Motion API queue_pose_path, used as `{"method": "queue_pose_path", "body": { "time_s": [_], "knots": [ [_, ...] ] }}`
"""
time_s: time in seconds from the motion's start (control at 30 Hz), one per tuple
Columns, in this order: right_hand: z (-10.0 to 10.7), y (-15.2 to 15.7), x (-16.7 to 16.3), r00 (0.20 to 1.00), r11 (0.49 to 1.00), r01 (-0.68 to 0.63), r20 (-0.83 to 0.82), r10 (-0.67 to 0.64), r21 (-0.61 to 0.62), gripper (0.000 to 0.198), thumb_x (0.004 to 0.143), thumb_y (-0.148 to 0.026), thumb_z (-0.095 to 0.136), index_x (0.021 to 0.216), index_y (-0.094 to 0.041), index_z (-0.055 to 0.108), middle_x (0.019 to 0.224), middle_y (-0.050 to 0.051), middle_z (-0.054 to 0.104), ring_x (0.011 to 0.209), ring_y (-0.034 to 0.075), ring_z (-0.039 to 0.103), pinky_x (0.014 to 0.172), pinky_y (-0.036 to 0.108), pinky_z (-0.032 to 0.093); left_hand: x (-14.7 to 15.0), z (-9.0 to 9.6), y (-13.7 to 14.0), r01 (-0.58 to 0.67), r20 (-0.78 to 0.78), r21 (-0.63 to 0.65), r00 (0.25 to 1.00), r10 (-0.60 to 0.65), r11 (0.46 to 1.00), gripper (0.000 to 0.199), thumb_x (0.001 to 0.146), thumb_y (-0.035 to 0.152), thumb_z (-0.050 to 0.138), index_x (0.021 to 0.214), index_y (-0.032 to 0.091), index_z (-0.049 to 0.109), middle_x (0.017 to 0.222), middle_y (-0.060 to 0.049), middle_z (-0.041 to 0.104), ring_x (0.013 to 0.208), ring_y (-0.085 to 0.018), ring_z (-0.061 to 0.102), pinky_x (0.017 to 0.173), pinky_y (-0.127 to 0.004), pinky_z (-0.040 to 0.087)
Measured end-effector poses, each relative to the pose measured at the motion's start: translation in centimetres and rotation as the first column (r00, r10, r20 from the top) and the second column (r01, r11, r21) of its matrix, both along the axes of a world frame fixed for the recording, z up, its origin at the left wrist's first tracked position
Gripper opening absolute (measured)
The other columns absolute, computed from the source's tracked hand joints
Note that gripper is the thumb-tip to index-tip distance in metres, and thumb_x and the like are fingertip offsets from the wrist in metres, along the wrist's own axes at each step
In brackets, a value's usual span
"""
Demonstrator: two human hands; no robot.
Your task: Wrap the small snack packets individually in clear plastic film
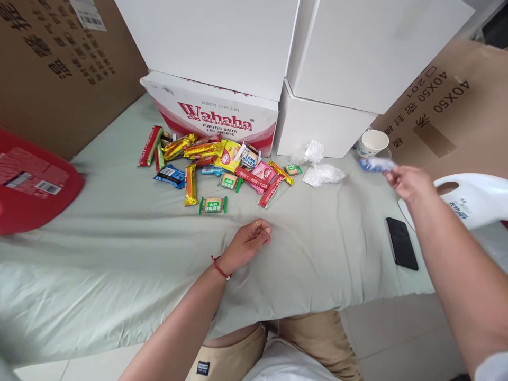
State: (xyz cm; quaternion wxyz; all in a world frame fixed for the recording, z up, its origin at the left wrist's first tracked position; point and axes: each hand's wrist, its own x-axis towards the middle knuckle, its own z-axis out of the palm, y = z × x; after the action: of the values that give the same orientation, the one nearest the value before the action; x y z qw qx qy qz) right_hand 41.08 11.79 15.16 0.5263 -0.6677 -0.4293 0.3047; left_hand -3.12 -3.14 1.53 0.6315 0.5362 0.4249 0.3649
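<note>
Blue-and-clear packet (373, 164), motion-blurred: pinched at one end in right grip (410, 182), sticking out to that grip's left. Right grip narrow, thumb and fingers closed on packet. Paper cup (375, 142) just beyond packet, left of and past right grip; can't tell if touching. Crumpled clear plastic (323, 175) further left of right grip, on cloth-covered counter (309, 243). White jug (478, 196) to right of right grip, partly behind forearm. Black phone (401, 243) nearer the body than right grip, lying flat.

Left grip (248, 243): narrow, fingers curled in, can't tell if anything's inside. Red bracelet (220, 268) on that wrist. Green-ended biscuit pack (213, 205) beyond left grip, slightly left. Mixed snack pile (228, 153) further past left grip, in front of Wahaha box (216, 119). White boxes (214, 42) behind. Red container (35, 185) well left of left grip.
</note>
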Motion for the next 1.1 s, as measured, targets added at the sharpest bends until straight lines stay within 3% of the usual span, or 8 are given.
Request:
{"method": "queue_pose_path", "body": {
  "time_s": [0.1, 0.2, 0.4, 0.57, 0.7, 0.83, 0.97, 1.1],
  "knots": [
    [2.9, 4.4, 0.6, 0.987, 0.989, 0.144, -0.072, -0.146, -0.027, 0.031, 0.106, -0.034, 0.048, 0.075, -0.027, 0.049, 0.071, 0.003, 0.061, 0.067, 0.013, 0.062, 0.06, 0.028, 0.057, 0.1, 0.1, 0.1, -0.059, 0.077, -0.015, 0.995, 0.06, 0.998, 0.046, 0.089, 0.063, 0.065, 0.101, 0.019, 0.059, 0.075, 0.002, 0.063, 0.058, -0.01, 0.047, 0.056, -0.025, 0.038],
    [1.6, 4.2, -1.1, 0.985, 0.984, 0.131, -0.097, -0.144, -0.124, 0.031, 0.104, -0.027, 0.049, 0.074, -0.023, 0.054, 0.073, 0.007, 0.064, 0.07, 0.015, 0.065, 0.068, 0.033, 0.059, 0.3, 0.1, 0.2, -0.154, 0.109, -0.028, 0.982, 0.156, 0.988, 0.049, 0.089, 0.058, 0.066, 0.118, 0.019, 0.058, 0.082, 0.001, 0.066, 0.053, -0.008, 0.047, 0.052, -0.024, 0.038],
    [-6.4, -5.3, -6.2, 0.993, 0.975, -0.118, 0.004, 0.121, -0.19, 0.018, 0.079, -0.034, 0.079, 0.081, -0.017, 0.071, 0.072, 0.003, 0.068, 0.055, 0.01, 0.054, 0.058, 0.027, 0.051, -0.6, -0.5, 1.3, -0.593, 0.191, -0.053, 0.784, 0.591, 0.803, 0.03, 0.089, 0.034, 0.06, 0.115, 0.021, 0.055, 0.095, -0.001, 0.068, 0.048, -0.006, 0.05, 0.046, -0.022, 0.037],
    [-8.4, -10.1, -8.1, 0.838, 0.833, -0.417, 0.201, 0.507, -0.364, 0.037, 0.08, -0.054, 0.072, 0.09, -0.019, 0.076, 0.07, 0.002, 0.067, 0.056, 0.013, 0.052, 0.056, 0.028, 0.045, -1.2, -0.9, 2.0, -0.7, 0.276, -0.1, 0.663, 0.695, 0.707, 0.016, 0.078, 0.02, 0.058, 0.094, 0.02, 0.059, 0.086, -0.001, 0.066, 0.069, -0.011, 0.065, 0.062, -0.024, 0.05],
    [-8.1, -6.3, -9.1, 0.788, 0.873, -0.341, 0.4, 0.468, -0.35, 0.031, 0.084, -0.049, 0.066, 0.09, -0.02, 0.075, 0.076, 0.004, 0.069, 0.058, 0.016, 0.054, 0.06, 0.031, 0.046, -0.9, -1.2, 1.9, -0.669, 0.239, -0.053, 0.712, 0.66, 0.741, 0.015, 0.07, 0.016, 0.056, 0.084, 0.019, 0.063, 0.071, 0.001, 0.065, 0.067, -0.012, 0.061, 0.064, -0.025, 0.048],
    [-7.7, 1.1, -12.0, 0.626, 0.965, -0.215, 0.737, 0.256, -0.152, 0.023, 0.084, -0.031, 0.062, 0.101, -0.021, 0.074, 0.099, 0.008, 0.072, 0.082, 0.023, 0.065, 0.086, 0.04, 0.052, -1.0, -1.4, 1.8, -0.605, 0.202, -0.047, 0.774, 0.601, 0.795, 0.019, 0.063, 0.014, 0.054, 0.078, 0.018, 0.065, 0.062, 0.002, 0.063, 0.06, -0.011, 0.053, 0.058, -0.024, 0.042],
    [-7.6, 7.3, -15.2, 0.503, 0.992, -0.062, 0.855, 0.13, -0.114, 0.06, 0.079, -0.034, 0.074, 0.136, -0.019, 0.061, 0.138, 0.018, 0.059, 0.105, 0.03, 0.065, 0.09, 0.042, 0.051, -1.2, -1.4, 1.9, -0.572, 0.205, -0.074, 0.793, 0.573, 0.817, 0.019, 0.062, 0.015, 0.055, 0.077, 0.018, 0.066, 0.061, 0.002, 0.063, 0.058, -0.012, 0.052, 0.057, -0.024, 0.041],
    [-7.5, 10.0, -16.0, 0.484, 0.985, 0.009, 0.863, 0.145, -0.17, 0.03, 0.087, -0.022, 0.059, 0.114, -0.02, 0.071, 0.113, 0.013, 0.07, 0.099, 0.028, 0.065, 0.085, 0.039, 0.049, -1.3, -1.4, 2.0, -0.558, 0.199, -0.087, 0.802, 0.563, 0.825, 0.02, 0.061, 0.015, 0.055, 0.077, 0.018, 0.066, 0.061, 0.002, 0.062, 0.058, -0.012, 0.053, 0.057, -0.024, 0.041]
  ]
}}
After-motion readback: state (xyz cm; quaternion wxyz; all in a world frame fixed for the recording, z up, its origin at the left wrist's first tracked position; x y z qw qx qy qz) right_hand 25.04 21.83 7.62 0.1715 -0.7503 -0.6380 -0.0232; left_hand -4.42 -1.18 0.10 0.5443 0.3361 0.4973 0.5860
